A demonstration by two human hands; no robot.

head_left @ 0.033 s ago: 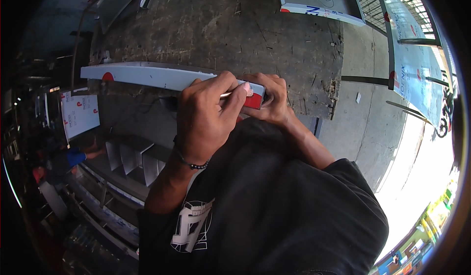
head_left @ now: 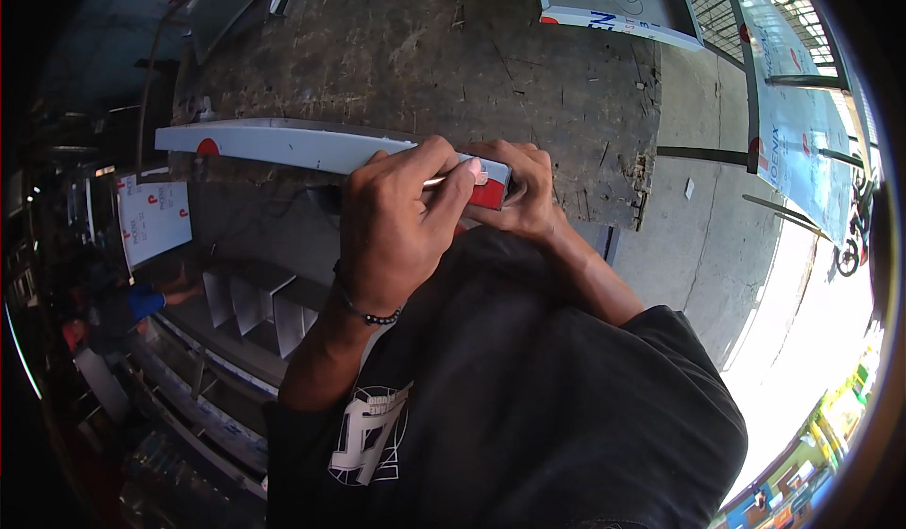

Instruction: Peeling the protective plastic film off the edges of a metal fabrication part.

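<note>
Hands number two — the left hand point(head_left: 392, 227) and the right hand point(head_left: 528, 189) — with one slim pale rod point(head_left: 434, 182), one long pale-faced panel strip point(head_left: 283, 147), one beaded bracelet point(head_left: 379, 319) and one black T-shirt point(head_left: 566, 369). There are also one scarred workbench point(head_left: 425, 67), three pale upright plates point(head_left: 253, 307), one co-worker's blue sleeve point(head_left: 146, 301).

We've a thin lt item point(head_left: 433, 183) pinched in our L hand point(head_left: 392, 227) by the red end of a long wht panel point(head_left: 283, 148), R hand point(head_left: 528, 187) gripping that end. Panel runs along the bench's point(head_left: 425, 57) near edge. Co-worker's arm point(head_left: 177, 297) far L.
</note>
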